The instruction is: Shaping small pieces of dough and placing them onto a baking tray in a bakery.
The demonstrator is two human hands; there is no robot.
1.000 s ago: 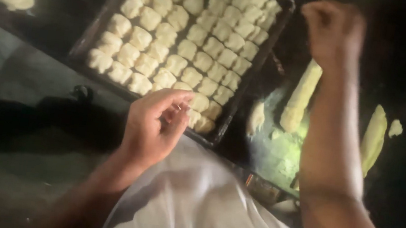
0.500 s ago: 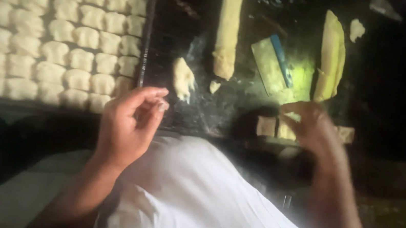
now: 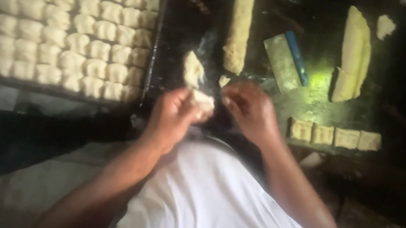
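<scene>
A small pale dough piece sits pinched in the left hand, just above the near edge of the dark worktop, and the right hand closes in beside it, fingertips curled and touching or nearly touching its far side; that grip is too blurred to call. It's a squat lump, long axis roughly left to right, no clear pointed end. Best shaped, I'd judge, with light, even pressure from both sides so it matches the neat rows on the tray to the left. Just beyond lies another loose dough lump, then a long dough strip, a scraper, and four cut squares.
</scene>
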